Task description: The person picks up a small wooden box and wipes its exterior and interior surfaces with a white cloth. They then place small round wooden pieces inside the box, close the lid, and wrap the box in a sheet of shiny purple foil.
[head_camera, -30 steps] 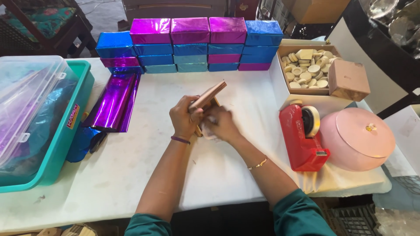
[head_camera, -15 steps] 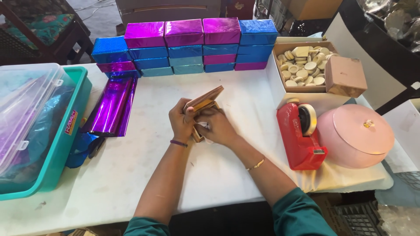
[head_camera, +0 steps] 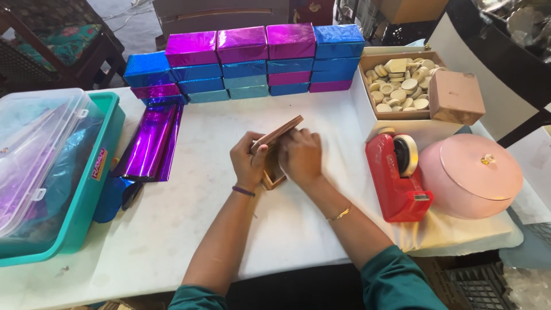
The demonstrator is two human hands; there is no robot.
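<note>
White and a little scuffed, the surface (head_camera: 172, 229) carries the work of a person in green sleeves leaning over its near edge. Both hands meet toward the middle of it. The left hand (head_camera: 248, 161) is closed on a small brown cardboard box (head_camera: 274, 172), fingers curled round its left side and its flap tilted up towards the far edge. The right hand (head_camera: 301, 156) presses on the same box from the right, fingers folded over it; box and both hands touch.

Along the far edge stands a wall of foil-wrapped boxes (head_camera: 244, 60), purple and blue, stacked in rows. Left of the hands lies a sheet of purple foil wrap (head_camera: 150, 142), folded lengthwise, with a roll of blue foil (head_camera: 110, 198) just beside its near end. At the left edge sits a teal plastic tub (head_camera: 86, 195) with a clear lidded container (head_camera: 34, 149) inside.

To the right a red tape dispenser (head_camera: 399, 175) stands near the hands, a round pink box (head_camera: 470, 175) just beside it. Behind those, at the far right corner, an open carton of pale round discs (head_camera: 399, 86) has a plain brown box (head_camera: 456, 96) against it.
</note>
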